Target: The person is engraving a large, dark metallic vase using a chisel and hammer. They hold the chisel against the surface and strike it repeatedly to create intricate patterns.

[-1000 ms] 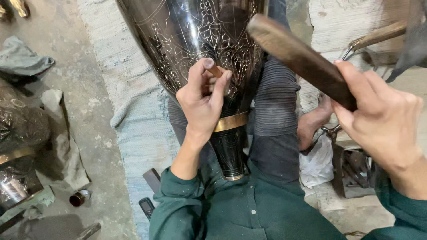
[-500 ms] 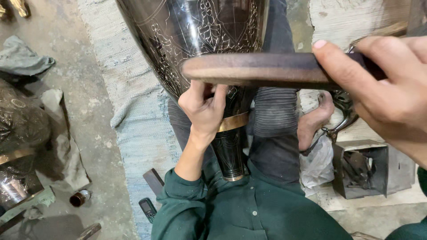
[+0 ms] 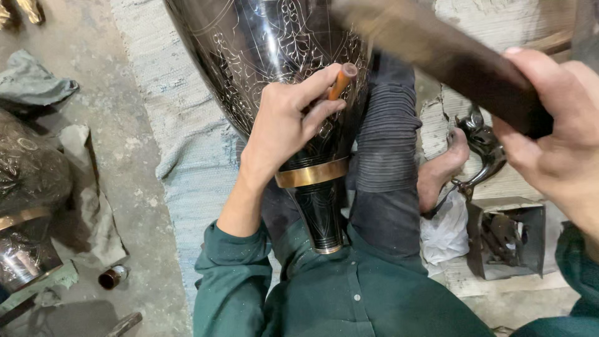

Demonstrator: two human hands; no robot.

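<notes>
A large dark engraved metal vase [image 3: 262,56] with a brass band lies across my lap, its narrow neck toward my chest. My left hand [image 3: 284,122] rests on the vase's belly and pinches a short copper-coloured chisel [image 3: 341,80] against the engraved surface. My right hand [image 3: 552,134] grips a dark wooden mallet [image 3: 437,53], which is blurred and raised above the chisel's top end. My bent leg in grey trousers [image 3: 387,143] lies beside the vase.
A pale woven mat [image 3: 181,143] covers the concrete floor. Another engraved metal vessel [image 3: 25,206] and grey rags [image 3: 31,84] lie at the left, with a small capped bottle [image 3: 113,276]. An open metal box of tools [image 3: 505,237] and a white bag [image 3: 444,232] sit at the right.
The mallet swung down level over the chisel half a second ago and is now lifted again, tilted up to the left. My left hand and the chisel stay on the vase.
</notes>
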